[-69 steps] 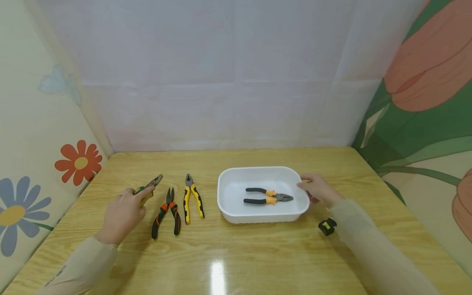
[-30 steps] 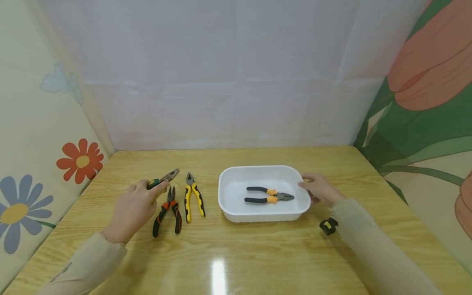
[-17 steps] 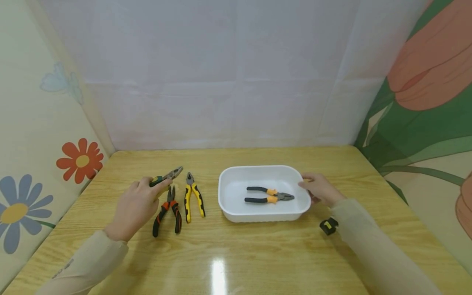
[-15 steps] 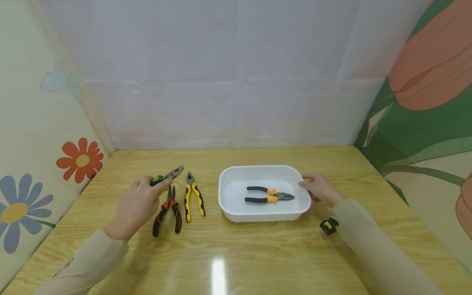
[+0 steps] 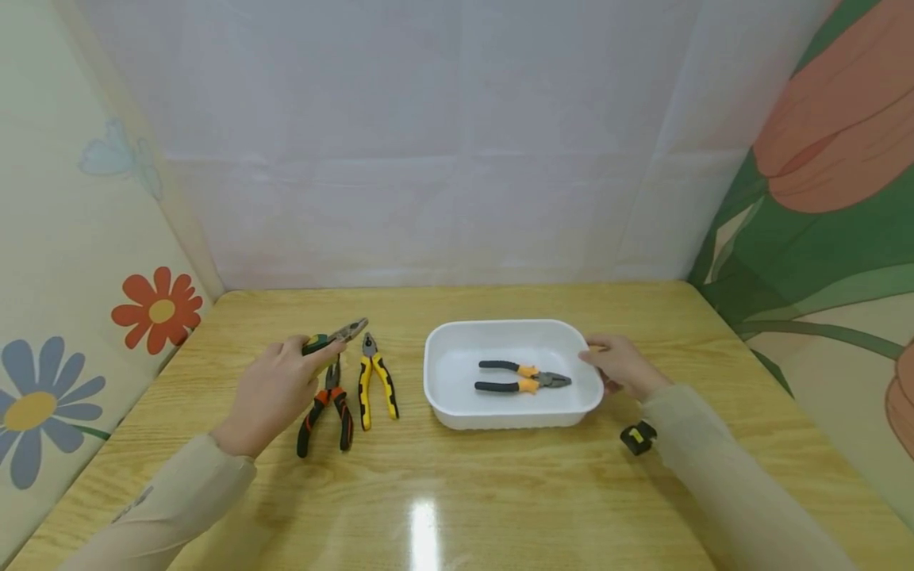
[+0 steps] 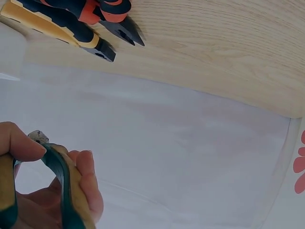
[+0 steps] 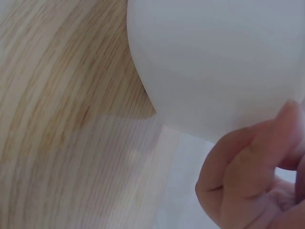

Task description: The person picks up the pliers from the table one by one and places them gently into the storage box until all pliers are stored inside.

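Observation:
Green-and-yellow pliers are held above the table in my left hand, their jaws pointing right. In the left wrist view their handles stand spread, with thumb and fingers around them. My right hand grips the right end of a white plastic tray; in the right wrist view its curled fingers are against the tray wall. Inside the tray lie orange-and-black pliers. Red-and-black needle-nose pliers and yellow-and-black pliers lie on the table near my left hand.
A small black item with a yellow mark lies beside my right forearm. The wooden table meets a white cloth backdrop at the back. Flower-patterned panels flank both sides.
My left hand has moved rightward and slightly away with the green-and-yellow pliers, now over the tips of the red-and-black pliers. My right hand and the tray have stayed in place.

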Demonstrator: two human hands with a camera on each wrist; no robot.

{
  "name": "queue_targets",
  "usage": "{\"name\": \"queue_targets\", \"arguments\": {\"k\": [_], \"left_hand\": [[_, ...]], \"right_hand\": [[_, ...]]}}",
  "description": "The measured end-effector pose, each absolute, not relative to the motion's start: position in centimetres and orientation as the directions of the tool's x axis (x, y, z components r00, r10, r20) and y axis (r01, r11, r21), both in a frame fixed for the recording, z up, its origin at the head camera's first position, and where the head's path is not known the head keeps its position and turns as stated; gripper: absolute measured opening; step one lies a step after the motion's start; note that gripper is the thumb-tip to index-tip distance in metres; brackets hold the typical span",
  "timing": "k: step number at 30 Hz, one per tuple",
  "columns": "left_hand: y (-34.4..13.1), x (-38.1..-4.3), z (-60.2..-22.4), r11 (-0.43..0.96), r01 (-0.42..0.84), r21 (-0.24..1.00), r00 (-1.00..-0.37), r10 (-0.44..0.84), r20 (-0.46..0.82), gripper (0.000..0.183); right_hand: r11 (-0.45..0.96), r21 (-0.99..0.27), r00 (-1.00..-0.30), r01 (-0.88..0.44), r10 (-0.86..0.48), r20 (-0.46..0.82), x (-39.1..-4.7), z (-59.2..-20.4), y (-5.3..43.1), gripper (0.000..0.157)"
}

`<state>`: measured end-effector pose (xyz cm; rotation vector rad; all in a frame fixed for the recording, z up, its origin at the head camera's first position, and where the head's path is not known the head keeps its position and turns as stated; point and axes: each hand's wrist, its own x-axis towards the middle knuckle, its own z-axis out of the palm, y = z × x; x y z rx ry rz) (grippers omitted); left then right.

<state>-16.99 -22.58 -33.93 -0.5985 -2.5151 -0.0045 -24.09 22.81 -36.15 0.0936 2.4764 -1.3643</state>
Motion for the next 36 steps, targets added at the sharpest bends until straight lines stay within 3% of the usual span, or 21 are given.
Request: {"name": "queue_targets", "arguments": {"k": [36], "left_hand": [[-20.1,-18.7,-33.7,0.843,0.513,-0.161,-0.677,0.513,0.527,0.057]], "right_hand": [[0.574,-0.791,-0.947,0.21,-0.083,-0.312,-24.1,-36.1,22.9,0.052]]}}
